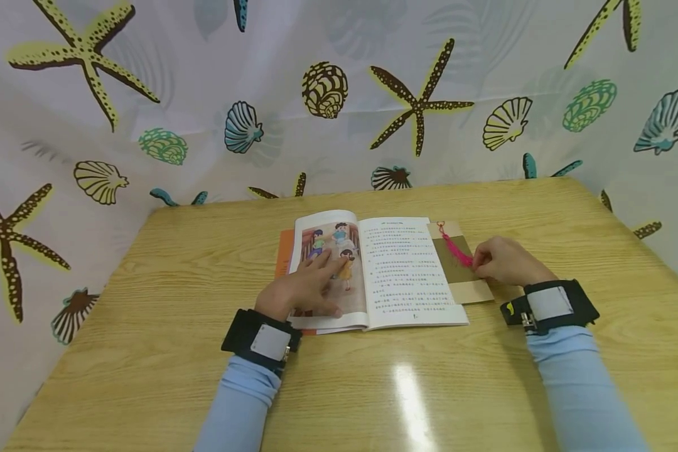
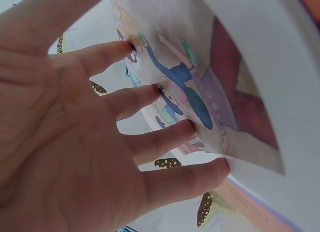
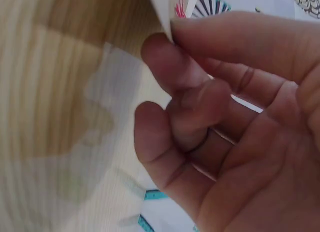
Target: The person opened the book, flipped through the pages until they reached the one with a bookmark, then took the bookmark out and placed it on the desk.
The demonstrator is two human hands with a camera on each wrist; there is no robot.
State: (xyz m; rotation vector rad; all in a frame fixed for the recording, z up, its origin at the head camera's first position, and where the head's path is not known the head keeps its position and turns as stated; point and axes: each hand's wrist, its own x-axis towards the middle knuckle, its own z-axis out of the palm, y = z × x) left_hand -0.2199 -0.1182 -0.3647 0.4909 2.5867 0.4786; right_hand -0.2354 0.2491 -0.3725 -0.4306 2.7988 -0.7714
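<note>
An open book (image 1: pixel 403 276) lies on the table, with printed text on its right page and a colour picture of children on its left page. My left hand (image 1: pixel 307 285) rests on the left page with fingers spread; the left wrist view has its fingertips on the picture (image 2: pixel 200 86). A tan and brown bookmark (image 1: pixel 463 254) sticks out past the book's right edge, its inner part hidden by the book. Its pink tassel (image 1: pixel 456 251) lies across it. My right hand (image 1: pixel 505 260) pinches the bookmark's outer edge between thumb and forefinger, other fingers curled (image 3: pixel 152 132).
Part of an orange cover (image 1: pixel 284 251) shows beyond the book's left side. The wooden table (image 1: pixel 164 301) extends around the book. Behind it hangs a white cloth (image 1: pixel 198 75) printed with starfish and shells. Each wrist wears a black band (image 1: pixel 562 304).
</note>
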